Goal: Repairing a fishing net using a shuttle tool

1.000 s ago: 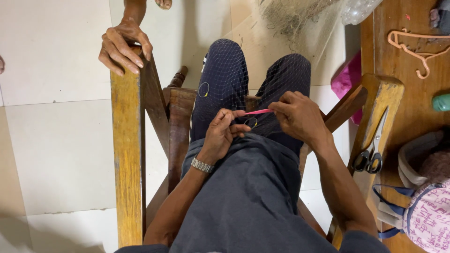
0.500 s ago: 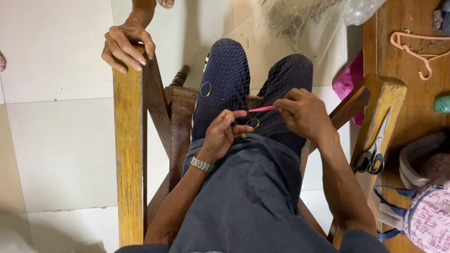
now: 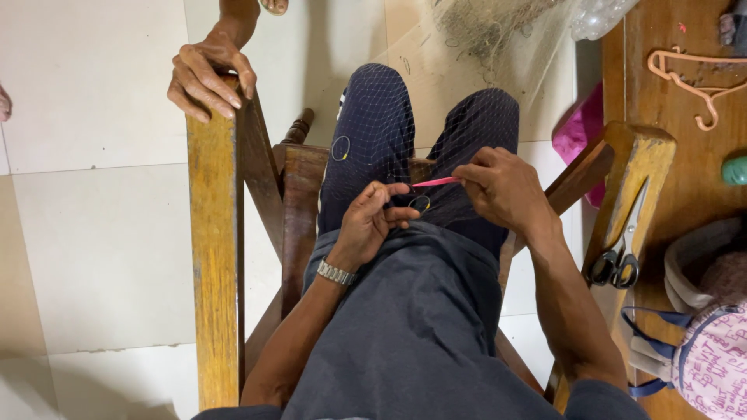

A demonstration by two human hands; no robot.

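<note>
I sit in a wooden chair with a thin fishing net (image 3: 482,117) spread over my knees. My right hand (image 3: 506,187) grips a slim pink netting needle (image 3: 436,182) that points left toward my left hand. My left hand (image 3: 373,222), with a metal watch at the wrist, pinches the net's mesh just under the needle's tip. The two hands are a few centimetres apart above my lap.
Another person's hand (image 3: 206,74) rests on the top of the left chair arm (image 3: 214,257). Scissors (image 3: 618,257) lie on the right chair arm. A wooden table (image 3: 685,163) at right carries a pink hanger (image 3: 692,78) and a patterned bag (image 3: 712,358). White floor tiles lie at left.
The hands keep their place on the net; the pink needle has shifted only slightly. The other person's hand stays on the chair arm.
</note>
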